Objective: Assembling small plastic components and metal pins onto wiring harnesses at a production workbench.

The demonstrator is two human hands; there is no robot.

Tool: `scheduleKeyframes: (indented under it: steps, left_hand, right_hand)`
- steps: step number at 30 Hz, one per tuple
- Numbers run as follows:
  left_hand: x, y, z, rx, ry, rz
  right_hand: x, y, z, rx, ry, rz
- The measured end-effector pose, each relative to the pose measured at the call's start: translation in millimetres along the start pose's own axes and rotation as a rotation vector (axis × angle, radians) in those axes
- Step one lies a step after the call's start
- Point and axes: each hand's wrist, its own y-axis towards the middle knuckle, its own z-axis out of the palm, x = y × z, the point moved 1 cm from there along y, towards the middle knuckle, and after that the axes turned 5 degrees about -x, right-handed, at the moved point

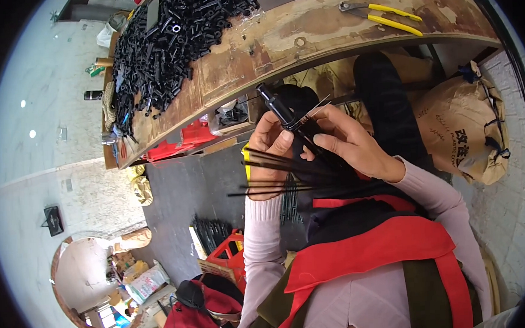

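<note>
Left hand: From where I stand, the person's left hand (pixel 265 144) is pinching the lower end of a black tube (pixel 278 107) between thumb and fingers.
Right hand: The right hand (pixel 354 147) is curled close beside it, thumb and fingers bent inward; I cannot tell exactly what it grips.
Black tube: Tilted, above the person's lap, just off the bench's front edge.
Thin rods: Dark, blurred rods (pixel 278 168) fan out below the tube, crossing in front of the left wrist.
Bench: On the worn wooden bench (pixel 303 36) lie a heap of black parts (pixel 168 49) and yellow-handled pliers (pixel 393 26).
Apron: Dark with red trim (pixel 370 247), over a pale pink sweater (pixel 262 236).
Sack: A brown sack (pixel 456 131) stands at the person's right.
</note>
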Motion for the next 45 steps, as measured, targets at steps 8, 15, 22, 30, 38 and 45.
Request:
scheduleKeyframes:
  steps: [8, 15, 22, 30, 38, 45]
  left_hand:
    - [-2, 8, 6, -0.135, 0.056, -0.030]
    - [-3, 14, 5, -0.113, 0.037, 0.006]
    - [-4, 17, 6, -0.083, 0.070, 0.001]
    - [-3, 20, 0, -0.089, 0.043, -0.042]
    - [-1, 22, 1, -0.085, 0.026, -0.026]
    - [0, 25, -7, -0.047, 0.042, -0.050]
  right_hand:
    - [1, 11, -8, -0.088, -0.105, -0.046]
    - [2, 22, -14, -0.038, 0.026, 0.044]
    - [-7, 28, -26, 0.007, 0.156, 0.135]
    - [-4, 21, -17, -0.081, 0.175, 0.050]
    - [-9, 23, -24, -0.070, 0.212, 0.119]
    - [-11, 26, -31, -0.021, 0.406, 0.264]
